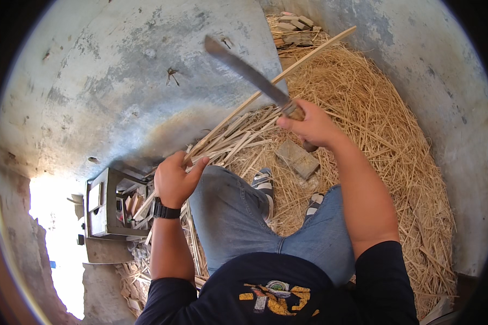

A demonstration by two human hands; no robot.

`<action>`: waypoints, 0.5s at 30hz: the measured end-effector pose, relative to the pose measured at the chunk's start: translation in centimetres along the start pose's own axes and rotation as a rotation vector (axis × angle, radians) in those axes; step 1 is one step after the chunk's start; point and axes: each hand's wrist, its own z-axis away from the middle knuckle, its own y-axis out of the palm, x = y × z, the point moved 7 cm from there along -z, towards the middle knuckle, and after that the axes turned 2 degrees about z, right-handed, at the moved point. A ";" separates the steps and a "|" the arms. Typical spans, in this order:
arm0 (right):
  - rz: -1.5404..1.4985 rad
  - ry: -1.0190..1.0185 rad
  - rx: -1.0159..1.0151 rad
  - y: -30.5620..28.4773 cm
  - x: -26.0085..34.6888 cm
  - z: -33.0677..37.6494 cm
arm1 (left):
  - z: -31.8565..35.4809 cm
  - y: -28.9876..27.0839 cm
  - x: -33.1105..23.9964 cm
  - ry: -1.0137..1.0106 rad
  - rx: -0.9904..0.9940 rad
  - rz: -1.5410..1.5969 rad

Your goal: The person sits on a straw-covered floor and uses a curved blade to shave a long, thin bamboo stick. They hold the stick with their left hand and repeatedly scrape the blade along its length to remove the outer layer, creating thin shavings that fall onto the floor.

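My right hand [313,125] is wrapped round the wooden handle of a machete [244,70]. Its long dark blade points up and to the left, raised in the air and slightly blurred. In my left hand [176,180], fingers closed, is the near end of a long, thin wooden strip [322,49], and a dark watch sits on that wrist. The strip slants away to the upper right, and the blade crosses over it in this view. Whether blade and strip touch, I cannot tell. Below my right hand, a rectangular block [298,158] lies on the shavings between my feet.
Straw-like wood shavings [379,124] cover the floor ahead and to the right. Split strips [238,138] lie in a heap beside my left knee. A wooden frame [107,203] holding wood pieces stands at left. Bricks [298,23] are stacked far off, between worn plaster walls [119,70].
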 end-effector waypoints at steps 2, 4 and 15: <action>-0.092 0.017 0.012 -0.4 -0.2 0.2 | -0.3 0.0 -0.8 0.050 -0.080 -0.055; -0.118 0.025 0.030 0.3 0.2 0.5 | -0.7 0.2 -1.5 0.088 -0.128 -0.080; -0.126 0.023 0.029 -0.7 0.7 0.6 | -1.7 0.3 -2.5 0.022 -0.025 -0.034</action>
